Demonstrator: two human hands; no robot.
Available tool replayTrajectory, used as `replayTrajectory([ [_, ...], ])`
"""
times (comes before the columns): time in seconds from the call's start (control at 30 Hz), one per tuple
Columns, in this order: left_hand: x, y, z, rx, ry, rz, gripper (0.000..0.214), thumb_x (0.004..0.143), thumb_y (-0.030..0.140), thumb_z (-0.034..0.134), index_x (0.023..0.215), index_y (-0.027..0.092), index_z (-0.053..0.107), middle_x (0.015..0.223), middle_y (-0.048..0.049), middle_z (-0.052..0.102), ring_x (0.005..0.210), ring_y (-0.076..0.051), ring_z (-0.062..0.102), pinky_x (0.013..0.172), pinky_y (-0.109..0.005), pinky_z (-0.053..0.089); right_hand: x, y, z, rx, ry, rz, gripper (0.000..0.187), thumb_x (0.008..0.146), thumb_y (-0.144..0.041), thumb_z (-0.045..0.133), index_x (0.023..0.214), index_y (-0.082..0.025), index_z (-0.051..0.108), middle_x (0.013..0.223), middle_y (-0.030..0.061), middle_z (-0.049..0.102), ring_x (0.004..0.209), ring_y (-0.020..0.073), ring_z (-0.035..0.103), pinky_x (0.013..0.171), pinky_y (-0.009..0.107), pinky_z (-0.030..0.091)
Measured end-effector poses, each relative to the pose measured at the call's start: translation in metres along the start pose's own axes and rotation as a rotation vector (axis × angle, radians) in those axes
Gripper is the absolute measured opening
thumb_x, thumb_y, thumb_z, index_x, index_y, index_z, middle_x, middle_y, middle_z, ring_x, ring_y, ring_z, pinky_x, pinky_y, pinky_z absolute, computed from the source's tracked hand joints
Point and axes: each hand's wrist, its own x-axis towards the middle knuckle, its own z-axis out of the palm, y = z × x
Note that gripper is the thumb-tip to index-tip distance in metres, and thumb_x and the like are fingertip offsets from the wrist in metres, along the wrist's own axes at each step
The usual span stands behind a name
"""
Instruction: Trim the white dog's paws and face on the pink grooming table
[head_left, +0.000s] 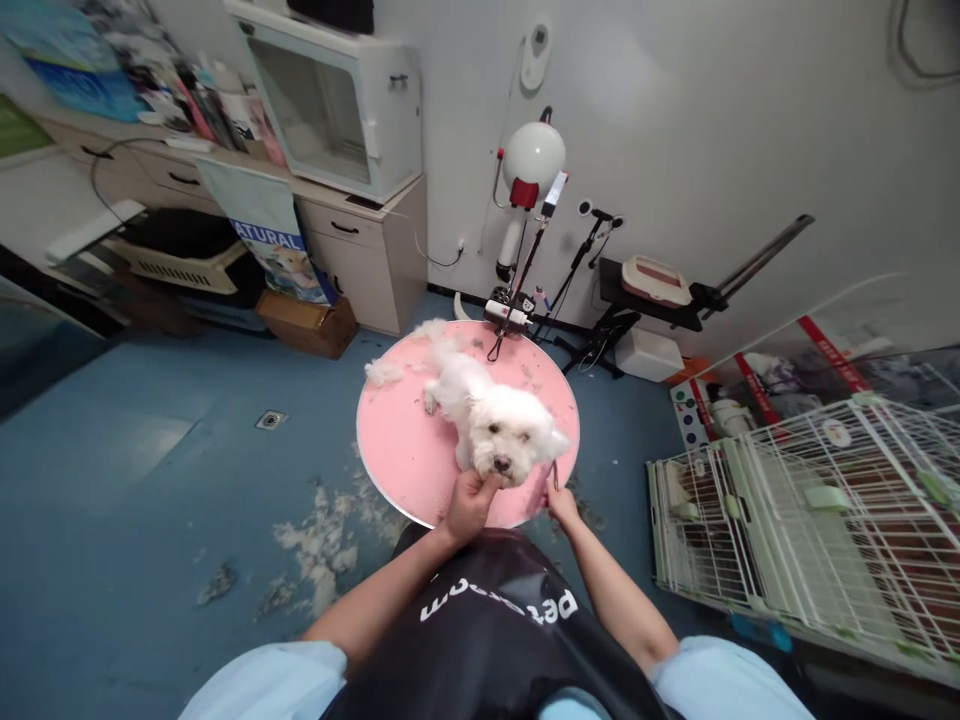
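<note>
A white fluffy dog (517, 430) is on the round pink grooming table (405, 455), its face toward me. My left hand (471, 503) is closed at the dog's chin, its fingers gripping the fur under the muzzle. Beside the dog's head, near the table's front right edge, my right hand (559, 502) is closed around slim, dark scissors (555, 475), held upright and apart from the fur. Their blades are too small and blurred to make out clearly. Clumps of cut white fur (384, 372) lie on the tabletop behind the dog.
A grooming arm (529, 255) with a loop rises at the table's back edge, near a white dryer (534, 160). Wire cages (817, 510) stand to the right. Shed fur (322, 545) covers the blue floor at left, before cabinets (352, 260).
</note>
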Motion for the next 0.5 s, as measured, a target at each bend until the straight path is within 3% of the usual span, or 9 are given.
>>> replayTrajectory([
  [0.13, 0.000, 0.001, -0.001, 0.020, -0.004, 0.002, 0.045, 0.075, 0.055, 0.065, 0.076, 0.011, 0.072, 0.078, -0.0095, 0.073, 0.076, -0.022, 0.066, 0.071, -0.031, 0.051, -0.011, 0.024, -0.018, 0.178, 0.013, 0.101, 0.048, 0.092, -0.054, 0.024, 0.081, -0.017, 0.053, 0.060, 0.0031, 0.053, 0.056, 0.0159, 0.056, 0.052, 0.024, 0.042],
  [0.23, 0.000, -0.001, -0.001, 0.048, -0.004, 0.007, 0.043, 0.077, 0.054, 0.064, 0.076, 0.011, 0.072, 0.077, -0.0089, 0.073, 0.075, -0.022, 0.066, 0.071, -0.030, 0.051, -0.045, 0.034, -0.045, 0.463, 0.059, -0.014, 0.039, 0.081, -0.050, 0.053, 0.104, -0.019, 0.050, 0.089, 0.0072, 0.063, 0.077, 0.0173, 0.063, 0.065, 0.027, 0.048],
  [0.3, 0.001, -0.003, -0.001, 0.056, -0.022, 0.011, 0.042, 0.078, 0.053, 0.063, 0.079, 0.012, 0.073, 0.080, -0.0091, 0.074, 0.077, -0.022, 0.067, 0.073, -0.031, 0.051, -0.074, 0.028, -0.057, 0.647, 0.028, -0.109, 0.042, 0.073, -0.042, 0.066, 0.104, -0.019, 0.050, 0.095, 0.0071, 0.064, 0.080, 0.0168, 0.063, 0.070, 0.029, 0.049],
  [0.4, 0.001, -0.004, 0.000, 0.060, -0.049, 0.013, 0.041, 0.080, 0.052, 0.062, 0.084, 0.012, 0.074, 0.086, -0.0098, 0.075, 0.083, -0.024, 0.068, 0.078, -0.033, 0.051, -0.107, 0.005, -0.064, 0.584, -0.187, -0.155, 0.020, 0.078, -0.034, 0.063, 0.085, -0.017, 0.056, 0.073, 0.0014, 0.062, 0.066, 0.0137, 0.058, 0.063, 0.027, 0.047],
  [0.5, 0.001, -0.005, 0.001, 0.067, -0.058, 0.013, 0.042, 0.081, 0.051, 0.061, 0.088, 0.013, 0.075, 0.091, -0.0104, 0.075, 0.088, -0.025, 0.068, 0.082, -0.035, 0.051, -0.122, -0.013, -0.066, 0.443, -0.233, -0.208, 0.010, 0.079, -0.026, 0.057, 0.081, -0.017, 0.060, 0.067, -0.0006, 0.059, 0.063, 0.0129, 0.055, 0.062, 0.026, 0.046],
])
